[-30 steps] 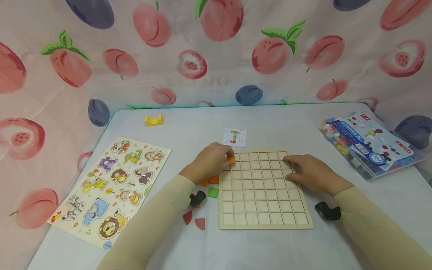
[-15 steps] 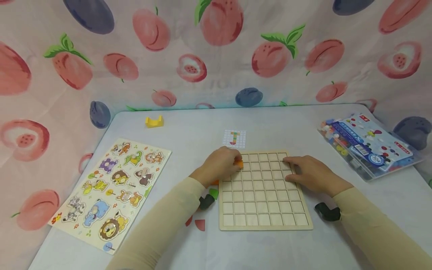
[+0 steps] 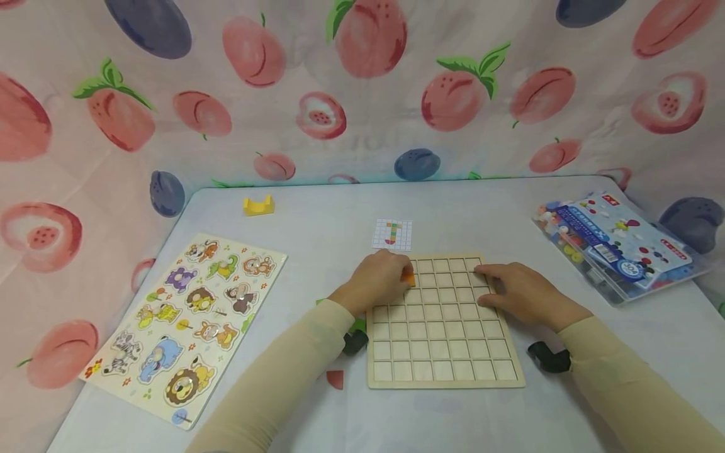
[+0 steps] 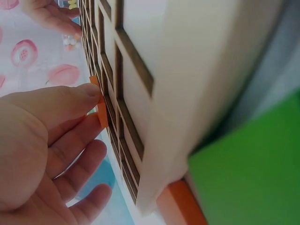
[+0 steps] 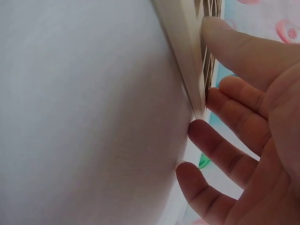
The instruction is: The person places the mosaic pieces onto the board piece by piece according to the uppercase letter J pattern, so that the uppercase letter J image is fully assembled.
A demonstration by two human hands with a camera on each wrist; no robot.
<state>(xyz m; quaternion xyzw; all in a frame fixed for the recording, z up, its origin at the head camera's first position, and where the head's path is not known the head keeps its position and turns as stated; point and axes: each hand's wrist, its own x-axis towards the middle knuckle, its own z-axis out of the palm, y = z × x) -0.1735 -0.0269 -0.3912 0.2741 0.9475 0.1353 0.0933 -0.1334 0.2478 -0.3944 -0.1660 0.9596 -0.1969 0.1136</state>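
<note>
A square wooden board [image 3: 444, 352] with a grid of recessed cells lies on the table. My left hand [image 3: 376, 284] pinches an orange tile [image 3: 410, 279] over the board's upper left cells. In the left wrist view, thumb and index finger hold that orange tile [image 4: 99, 105] tilted against the grid. My right hand [image 3: 523, 294] rests at the board's upper right edge, fingers relaxed, thumb [image 5: 220, 35] touching the rim. Beside the board's left edge lie a green tile [image 4: 258, 168] and another orange tile [image 4: 180, 204], partly hidden by the left wrist in the head view.
A small grid card [image 3: 392, 234] with a coloured figure lies behind the board. An animal puzzle board [image 3: 221, 302] is at left, a yellow block [image 3: 258, 206] at back left. A plastic case [image 3: 623, 239] stands at right. A red quarter-round tile [image 3: 335, 379] lies near the front.
My left hand has moved a little to the right and nearer over the board with the orange tile. The right hand has stayed at the board's right edge.
</note>
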